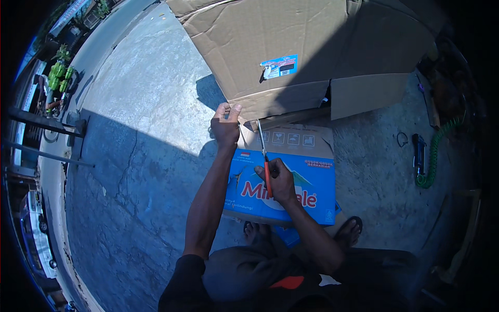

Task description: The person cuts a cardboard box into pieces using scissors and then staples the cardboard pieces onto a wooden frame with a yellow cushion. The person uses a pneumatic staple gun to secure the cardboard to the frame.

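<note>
A large brown cardboard sheet [234,47], with a torn blue label [280,67] on it, stretches across the top of the view. My left hand [226,125] pinches its lower left corner between thumb and fingers. My right hand [278,182] is closed round the red handles of a pair of scissors [262,140]. The metal blades point away from me and reach the sheet's near edge, just right of my left hand; whether they bite into it I cannot tell. Beneath my right hand lies a blue and brown carton [322,187] with printed handling symbols.
A separate cardboard flap [366,96] hangs along the sheet's near edge. On the concrete at the right lie a green coiled hose [432,156], a dark blue tool [419,151] and a small black loop [402,139]. My sandalled feet stand close to the carton. A road runs along the left.
</note>
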A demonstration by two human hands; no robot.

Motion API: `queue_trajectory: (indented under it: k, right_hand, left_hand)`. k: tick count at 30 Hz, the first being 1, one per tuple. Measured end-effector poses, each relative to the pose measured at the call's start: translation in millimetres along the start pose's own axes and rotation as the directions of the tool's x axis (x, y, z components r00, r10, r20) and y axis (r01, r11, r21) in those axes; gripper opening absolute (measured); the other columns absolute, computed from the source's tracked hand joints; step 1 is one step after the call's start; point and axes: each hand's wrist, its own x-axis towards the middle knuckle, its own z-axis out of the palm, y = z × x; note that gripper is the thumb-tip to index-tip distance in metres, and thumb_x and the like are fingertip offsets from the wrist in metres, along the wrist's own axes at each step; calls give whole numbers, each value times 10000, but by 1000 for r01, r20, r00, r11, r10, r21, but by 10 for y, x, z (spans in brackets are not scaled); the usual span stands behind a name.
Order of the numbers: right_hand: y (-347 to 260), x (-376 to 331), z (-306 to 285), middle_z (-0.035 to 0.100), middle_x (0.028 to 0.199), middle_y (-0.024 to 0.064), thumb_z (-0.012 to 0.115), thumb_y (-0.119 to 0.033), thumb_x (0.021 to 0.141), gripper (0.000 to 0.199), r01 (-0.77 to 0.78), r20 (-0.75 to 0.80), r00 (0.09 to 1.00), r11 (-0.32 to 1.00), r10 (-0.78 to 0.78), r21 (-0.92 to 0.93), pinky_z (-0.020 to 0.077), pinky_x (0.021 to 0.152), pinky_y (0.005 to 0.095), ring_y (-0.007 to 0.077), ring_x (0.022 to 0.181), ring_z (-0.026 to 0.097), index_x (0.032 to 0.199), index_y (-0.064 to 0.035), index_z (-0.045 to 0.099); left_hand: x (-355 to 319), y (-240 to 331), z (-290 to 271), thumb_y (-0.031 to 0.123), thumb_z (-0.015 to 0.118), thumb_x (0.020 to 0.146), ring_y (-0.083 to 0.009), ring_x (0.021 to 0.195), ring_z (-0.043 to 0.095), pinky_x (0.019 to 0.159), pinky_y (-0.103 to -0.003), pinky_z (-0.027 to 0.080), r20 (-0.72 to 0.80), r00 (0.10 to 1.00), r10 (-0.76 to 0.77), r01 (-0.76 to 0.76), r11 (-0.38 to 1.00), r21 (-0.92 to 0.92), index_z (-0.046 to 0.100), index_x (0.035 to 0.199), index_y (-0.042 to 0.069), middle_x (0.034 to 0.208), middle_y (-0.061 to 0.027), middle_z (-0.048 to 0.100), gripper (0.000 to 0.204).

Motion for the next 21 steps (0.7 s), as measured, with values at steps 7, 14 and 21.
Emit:
queue_trajectory:
  k: [7,14,21]
  right_hand:
    - [240,-312,58,530,711,-10,771,-349,908,363,-135,19,991,990,135,-29,419,580,271,64,628,501,873,-68,544]
    - [266,34,18,545,758,35,739,-541,878,518,-132,38,989,976,140,-171,459,637,318,110,690,533,865,-58,553]
    - [195,-163,37,551,757,58,715,-592,870,568,-192,60,978,971,202,-143,485,662,334,147,698,560,880,-46,557]
  left_hand:
    - [30,-288,-23,222,776,888,-95,747,584,684,-271,477,-2,999,39,-39,999,5,672,936,2,834,-47,695,247]
    - [-105,-202,-135,208,764,903,-31,608,475,549,-238,376,103,982,-158,155,987,30,677,892,23,726,23,632,205]
    - [-215,139,-213,192,747,908,-41,563,439,514,-243,345,160,957,-243,240,970,42,702,892,10,662,40,572,188]
